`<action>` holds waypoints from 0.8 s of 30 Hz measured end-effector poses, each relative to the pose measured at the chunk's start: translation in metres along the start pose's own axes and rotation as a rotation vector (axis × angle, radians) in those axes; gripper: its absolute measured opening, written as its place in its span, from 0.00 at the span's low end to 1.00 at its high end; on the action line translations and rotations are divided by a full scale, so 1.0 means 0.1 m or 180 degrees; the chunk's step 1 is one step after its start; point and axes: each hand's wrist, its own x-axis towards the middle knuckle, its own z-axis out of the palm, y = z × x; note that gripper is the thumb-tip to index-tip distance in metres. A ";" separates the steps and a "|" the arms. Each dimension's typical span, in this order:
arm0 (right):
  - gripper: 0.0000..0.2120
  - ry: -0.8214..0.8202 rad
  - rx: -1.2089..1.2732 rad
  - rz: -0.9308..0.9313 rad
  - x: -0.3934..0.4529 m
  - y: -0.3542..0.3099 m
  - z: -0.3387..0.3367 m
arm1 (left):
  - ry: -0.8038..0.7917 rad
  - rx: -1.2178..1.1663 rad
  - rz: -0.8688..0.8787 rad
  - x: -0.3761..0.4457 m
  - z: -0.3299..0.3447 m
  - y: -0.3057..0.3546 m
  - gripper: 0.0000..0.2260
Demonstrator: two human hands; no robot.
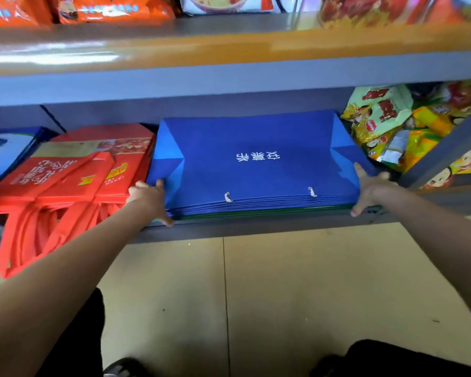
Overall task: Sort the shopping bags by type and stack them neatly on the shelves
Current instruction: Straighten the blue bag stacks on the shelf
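Both hands are placed at the front corners of a stack of blue bags [256,170] that lies flat on the lower shelf [256,227]. At the left corner, the left hand [150,200] is wrapped around the stack's edge, with fingers curled over the top and the thumb set low by the shelf lip. At the right corner, the right hand [370,191] is spread, with fingers laid on top of the stack and the thumb pressed against its front edge. White lettering is printed on the uppermost bag, and two white cord knots [312,191] are seen near its front edge. A thin green layer is visible at the bottom of the stack. Just beside it on the left, a pile of red bags [74,170] is stacked, with red handles [38,235] hanging over the shelf front. Colourful snack packets [386,126] are heaped at the right end of the same shelf. Orange packets [93,9] are kept on the upper shelf [229,50]. Beige floor tiles [283,295] are seen below.
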 end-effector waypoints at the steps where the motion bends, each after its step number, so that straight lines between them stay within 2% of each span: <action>1: 0.62 0.0039 0.0010 0.0049 -0.03 -0.01 0.02 | 0.0071 0.0207 -0.0004 0.01 0.02 0.03 0.53; 4: 0.60 0.0074 0.0151 0.0055 -0.06 -0.01 0.05 | 0.0283 0.0508 -0.0129 0.06 0.13 0.16 0.50; 6: 0.60 0.0107 0.0213 0.0043 -0.03 0.04 0.07 | 0.0325 0.0426 -0.0239 0.11 0.18 0.24 0.47; 9: 0.59 0.0212 0.0270 -0.0022 0.04 0.08 0.15 | 0.0259 0.0407 -0.0310 0.11 0.19 0.28 0.52; 14: 0.58 0.0234 0.0313 -0.0211 0.17 0.19 0.21 | 0.0425 0.0150 -0.0143 -0.06 0.13 0.24 0.49; 18: 0.59 0.0236 0.0289 -0.0349 0.23 0.30 0.17 | 0.0349 -0.0313 -0.0203 -0.11 0.05 0.24 0.49; 24: 0.60 0.0186 0.0156 -0.0393 0.19 0.32 0.02 | 0.0218 -0.0167 -0.0075 -0.08 0.01 0.16 0.47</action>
